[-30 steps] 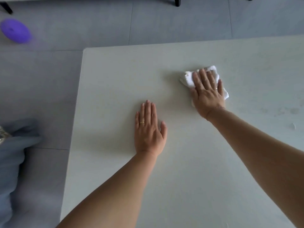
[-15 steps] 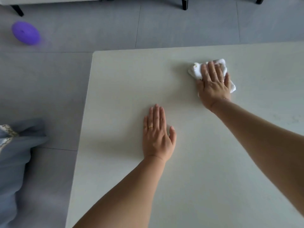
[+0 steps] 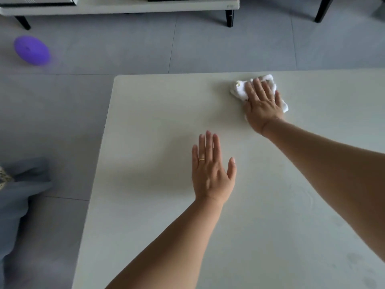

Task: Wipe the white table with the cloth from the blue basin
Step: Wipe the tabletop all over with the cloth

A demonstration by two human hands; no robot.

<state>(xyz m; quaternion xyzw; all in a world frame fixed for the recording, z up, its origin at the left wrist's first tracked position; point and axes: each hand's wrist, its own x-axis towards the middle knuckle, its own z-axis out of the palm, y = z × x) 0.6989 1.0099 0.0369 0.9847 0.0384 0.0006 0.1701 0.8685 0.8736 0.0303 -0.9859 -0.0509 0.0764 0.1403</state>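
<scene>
The white table fills most of the view, its far left corner at the upper middle. A crumpled white cloth lies close to the table's far edge. My right hand presses flat on the cloth with straight fingers, covering its middle. My left hand rests palm down on the bare tabletop, nearer to me and left of the cloth, fingers straight. The blue basin is not in view.
A purple round object lies on the grey tiled floor at far left. A low white cabinet with black legs stands at the back. Grey-blue fabric sits at the left edge. Faint damp smears mark the table's right side.
My right hand has pushed the cloth away from me toward the table's far edge. My left hand has stayed flat in place on the table.
</scene>
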